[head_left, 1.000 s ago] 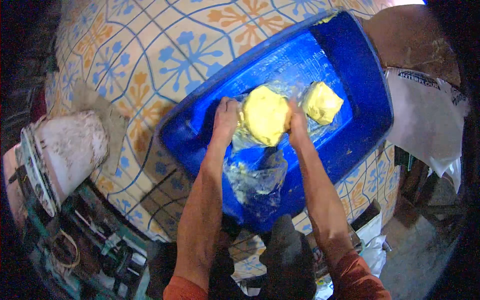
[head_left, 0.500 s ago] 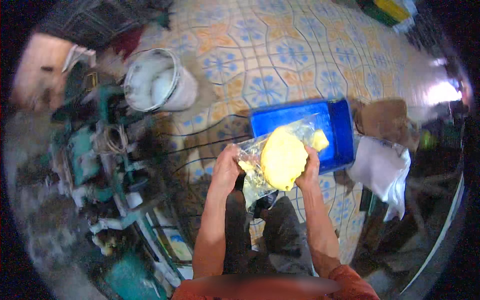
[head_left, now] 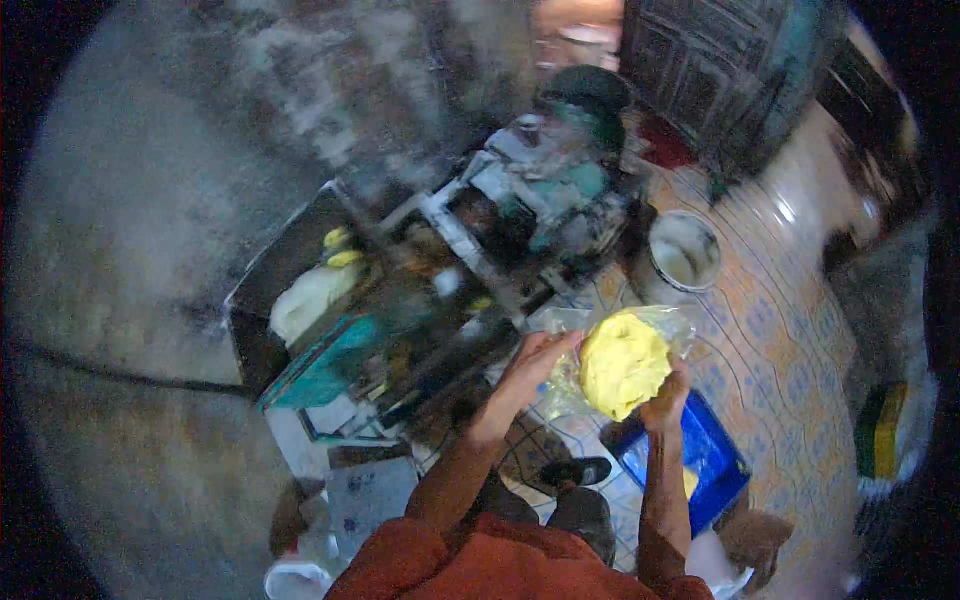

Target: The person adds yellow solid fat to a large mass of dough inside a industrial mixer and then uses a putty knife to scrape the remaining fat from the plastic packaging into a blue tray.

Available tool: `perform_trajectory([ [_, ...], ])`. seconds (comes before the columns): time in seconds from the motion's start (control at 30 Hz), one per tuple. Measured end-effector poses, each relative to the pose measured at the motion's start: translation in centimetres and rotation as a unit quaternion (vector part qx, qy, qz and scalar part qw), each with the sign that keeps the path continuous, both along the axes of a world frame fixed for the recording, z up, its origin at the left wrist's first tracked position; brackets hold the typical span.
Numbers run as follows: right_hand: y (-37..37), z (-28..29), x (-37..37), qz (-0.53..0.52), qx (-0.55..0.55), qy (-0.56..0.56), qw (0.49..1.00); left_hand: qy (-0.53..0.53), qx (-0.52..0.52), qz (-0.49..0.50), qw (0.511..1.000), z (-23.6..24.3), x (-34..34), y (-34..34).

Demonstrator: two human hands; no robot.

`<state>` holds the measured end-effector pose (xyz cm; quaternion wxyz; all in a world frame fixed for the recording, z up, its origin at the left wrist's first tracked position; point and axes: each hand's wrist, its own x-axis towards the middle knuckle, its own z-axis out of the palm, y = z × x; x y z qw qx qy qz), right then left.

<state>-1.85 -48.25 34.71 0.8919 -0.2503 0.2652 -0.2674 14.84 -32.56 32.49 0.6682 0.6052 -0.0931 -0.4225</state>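
Right hand (head_left: 665, 402) grasping the lumpy, yellow, dough-like mass (head_left: 625, 365) at its near right edge. Left hand (head_left: 540, 368), fingers stretched along the crinkled clear plastic sheet (head_left: 562, 392) on the left; closed on it or not, can't tell! The mass is up between both hands, and soft weight on slick film could slide left. Near right, the blue rectangular plastic tub (head_left: 718, 450); a drop might miss it.
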Motion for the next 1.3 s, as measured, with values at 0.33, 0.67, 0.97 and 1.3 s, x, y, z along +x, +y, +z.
perform_trajectory([
  [0.33, 17.1, 10.0, 16.3, 0.334, -0.308, 0.064, 0.889, -0.057, -0.02, 0.156, 0.986, 14.0, 7.3, 25.8],
  [0.67, 28.1, 9.4, 30.5, 0.411, -0.213, 0.039, 0.886, -0.126, -0.013, 0.159, 0.979, 20.4, 13.6, 42.3],
  [0.97, 31.3, 8.7, 31.8, 0.491, -0.207, 0.078, 0.843, -0.143, 0.006, 0.203, 0.969, 17.5, 13.4, 46.3],
  [1.3, 34.6, 10.5, 33.2, 0.492, -0.374, -0.007, 0.786, -0.106, -0.019, 0.4, 0.91, 10.9, 12.2, 48.8],
])
